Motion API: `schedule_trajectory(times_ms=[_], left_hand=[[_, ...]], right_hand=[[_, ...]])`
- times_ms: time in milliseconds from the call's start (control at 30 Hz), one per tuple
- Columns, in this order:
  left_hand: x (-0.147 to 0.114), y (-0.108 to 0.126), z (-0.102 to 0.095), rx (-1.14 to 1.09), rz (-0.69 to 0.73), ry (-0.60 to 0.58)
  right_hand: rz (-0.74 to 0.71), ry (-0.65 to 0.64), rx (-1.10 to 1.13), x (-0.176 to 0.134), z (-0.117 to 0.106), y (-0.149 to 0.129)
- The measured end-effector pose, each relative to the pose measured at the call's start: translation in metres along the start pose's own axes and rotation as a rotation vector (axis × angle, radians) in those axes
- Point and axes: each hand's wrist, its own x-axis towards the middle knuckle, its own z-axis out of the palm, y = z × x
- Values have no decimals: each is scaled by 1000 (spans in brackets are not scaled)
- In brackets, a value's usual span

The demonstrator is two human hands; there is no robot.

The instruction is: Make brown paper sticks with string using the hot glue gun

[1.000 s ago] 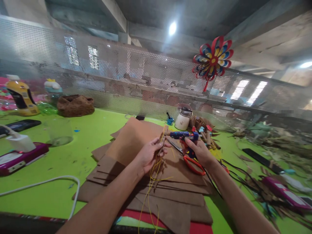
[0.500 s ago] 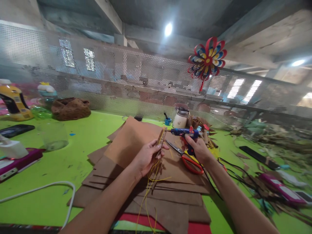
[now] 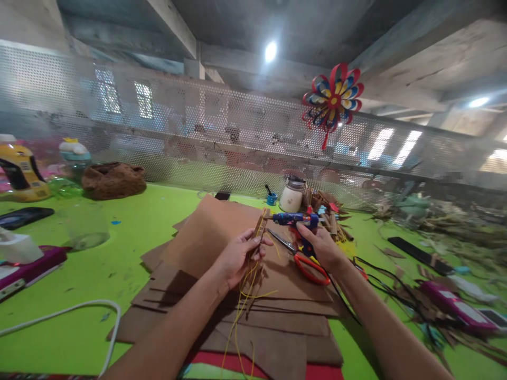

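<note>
The left hand (image 3: 242, 256) pinches a narrow brown strip (image 3: 260, 224) between thumb and fingers, and the right hand (image 3: 322, 245) is wrapped around the grip of a glue gun (image 3: 293, 219); the two hands are apart. The strip stands tilted above the pile of brown sheets (image 3: 277, 338), with yellow string (image 3: 238, 316) lying along it and trailing below the fingers. The nozzle meets the strip near its upper end, though whether it touches or sits just beside it is too small to tell. Good work here likely calls for a steady left pinch well below the hot tip, a light squeeze of the trigger and a thin, even bead. The loose string is best held clear of the nozzle, and the black cord (image 3: 346, 302) free of the scissors (image 3: 312, 270), which lie on the sheets below the gun.
</note>
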Motion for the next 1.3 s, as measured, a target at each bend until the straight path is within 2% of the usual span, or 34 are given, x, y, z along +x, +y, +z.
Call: schedule_trajectory(times_ms=[300,500,633,833,1100,1300], left_hand=[[-1,-1,0,21,-9,-35],[0,-1,1,31,-7,-13],[1,-3,-2,24,-5,-8],[2,-3,-3,28,-1,-17],[0,3,4,-19,0,80],[0,3,6,-33,21,77]], right_hand=[[-43,60,100,3,-4,1],[-47,93,153,5,-7,3],[-101,113,181,3,-8,1],[-90,3,114,-1,-4,-4],[9,-130,-24,-5,-7,-2],[78,-125,-24,-5,-1,2]])
